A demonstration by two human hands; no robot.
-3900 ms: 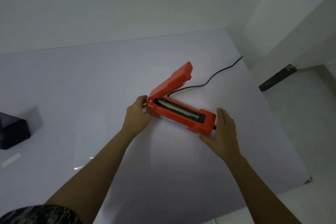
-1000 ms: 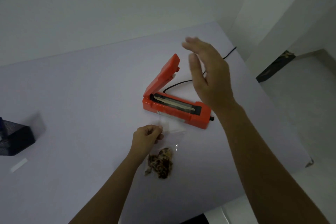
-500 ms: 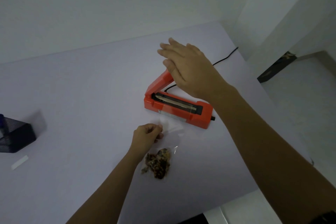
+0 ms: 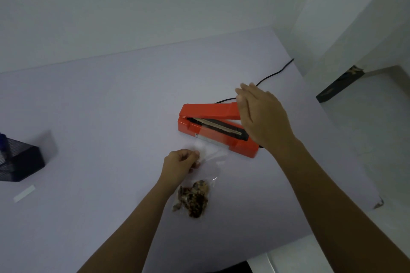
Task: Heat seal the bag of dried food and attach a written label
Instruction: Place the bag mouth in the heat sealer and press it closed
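Note:
An orange heat sealer (image 4: 221, 139) lies on the white table, its lid (image 4: 208, 111) lowered to a narrow gap over the sealing bar. My right hand (image 4: 261, 117) rests flat on the lid's free end, fingers spread. A clear plastic bag (image 4: 206, 157) with brown dried food (image 4: 194, 200) at its bottom lies in front of the sealer, its open end laid over the sealer's front edge. My left hand (image 4: 180, 165) pinches the bag's left edge just below the sealer.
A black mesh pen holder (image 4: 18, 162) stands at the left edge, with a blank white label strip (image 4: 24, 193) lying in front of it. The sealer's black cord (image 4: 273, 75) runs off the back right. The table edge (image 4: 310, 237) drops off at the right and near side.
My right hand came down onto the raised lid and pushed it nearly flat. My left hand kept hold of the bag, whose open end now lies over the sealer.

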